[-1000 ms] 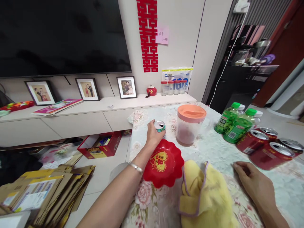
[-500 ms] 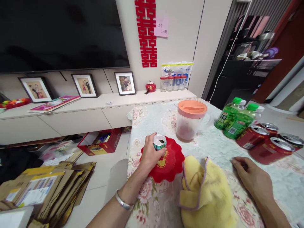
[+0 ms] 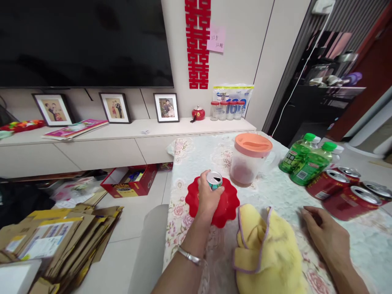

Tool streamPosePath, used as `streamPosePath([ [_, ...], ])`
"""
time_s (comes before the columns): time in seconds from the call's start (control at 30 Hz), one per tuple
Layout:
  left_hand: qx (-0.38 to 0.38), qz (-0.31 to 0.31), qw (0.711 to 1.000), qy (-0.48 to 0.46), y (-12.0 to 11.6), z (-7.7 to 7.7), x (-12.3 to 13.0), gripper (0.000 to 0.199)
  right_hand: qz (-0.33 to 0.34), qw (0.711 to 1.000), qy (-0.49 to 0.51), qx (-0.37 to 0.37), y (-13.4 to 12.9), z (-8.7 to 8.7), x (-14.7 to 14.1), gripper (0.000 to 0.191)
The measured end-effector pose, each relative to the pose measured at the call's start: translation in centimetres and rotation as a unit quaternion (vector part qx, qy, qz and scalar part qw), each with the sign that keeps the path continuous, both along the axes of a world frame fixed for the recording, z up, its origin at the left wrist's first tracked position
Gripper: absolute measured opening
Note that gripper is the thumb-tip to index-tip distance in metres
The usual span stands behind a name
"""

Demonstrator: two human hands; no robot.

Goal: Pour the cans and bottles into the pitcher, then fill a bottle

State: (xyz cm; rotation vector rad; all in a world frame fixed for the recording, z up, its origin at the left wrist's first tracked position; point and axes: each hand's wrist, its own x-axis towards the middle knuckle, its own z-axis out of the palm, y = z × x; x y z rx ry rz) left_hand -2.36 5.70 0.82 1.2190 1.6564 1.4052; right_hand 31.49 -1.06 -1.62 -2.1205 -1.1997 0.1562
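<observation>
Evidently a thin-walled can, held by its side over the red dish

Largest first: the table (image 3: 191,159) wears a flowered cloth. A yellow towel (image 3: 275,249) lies bunched near the front, soft, no fixed shape. Behind the dish stands a lidded jug (image 3: 246,165), part filled; probably the heavier lift, best by its handle.

The dish (image 3: 229,206) is red with a wavy rim, apparently thin plastic: light, likely to slide if knocked. Take it at the rim.

At right, green bottles (image 3: 309,165) and big red cans (image 3: 349,202) stand together. The right hand (image 3: 329,237) rests just beside these cans, fingers loosely curled, nothing visible in them.

The small can (image 3: 215,185) is over the dish, roughly upright; contact with the dish floor cannot be told. The left hand (image 3: 210,200) has fingers and thumb closed around its side, below the rim. Judged: stiff at the rim, easily dented mid-wall, smooth, slippery if wet. Light if drained; fill level unseen. Smallest, the opening (image 3: 217,179) is dark and uncovered, so tilting risks drips. Side grip, modest squeeze, seems right.
</observation>
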Motion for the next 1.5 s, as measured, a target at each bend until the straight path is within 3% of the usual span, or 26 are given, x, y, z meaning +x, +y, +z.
streamPosePath([
  [0.13,0.004,0.001,1.000,-0.026,-0.6,0.2,0.6,0.073,0.006,0.987,0.119,0.109,1.2,1.3,-1.3,0.058],
  [0.2,0.011,-0.004,0.999,-0.040,-0.8,0.3,0.7,0.072,0.035,0.959,0.215,0.179,3.0,2.7,-2.2,0.056],
  [0.27,0.025,-0.014,0.998,-0.054,-1.0,0.4,0.8,0.072,0.072,0.914,0.318,0.240,5.6,4.3,-3.1,0.056],
  [0.47,0.069,-0.033,0.993,-0.089,-1.2,0.5,0.9,0.074,0.161,0.852,0.424,0.262,13.0,8.3,-5.1,0.060],
  [0.67,0.093,-0.039,0.988,-0.118,-1.1,0.9,0.8,0.072,0.253,0.818,0.461,0.232,15.5,8.6,-6.8,0.055],
  [0.87,0.039,0.006,0.995,-0.093,-1.2,0.8,0.7,0.074,0.260,0.788,0.474,0.294,16.1,8.2,-8.9,0.056],
  [1.0,0.026,0.058,0.996,-0.062,-1.2,0.1,0.9,0.078,0.250,0.783,0.469,0.324,16.2,8.8,-9.7,0.056],
  [1.2,0.015,0.047,0.999,-0.013,-1.2,-0.4,1.0,0.065,0.243,0.795,0.430,0.353,15.1,11.2,-9.3,0.055],
  [1.4,0.016,0.048,0.999,0.020,-1.5,-0.1,1.0,0.067,0.248,0.820,0.364,0.366,12.4,13.9,-9.2,0.040],
  [1.5,0.001,0.037,0.999,0.021,-1.7,0.2,1.0,0.068,0.255,0.848,0.303,0.351,11.0,14.7,-9.4,0.032],
])
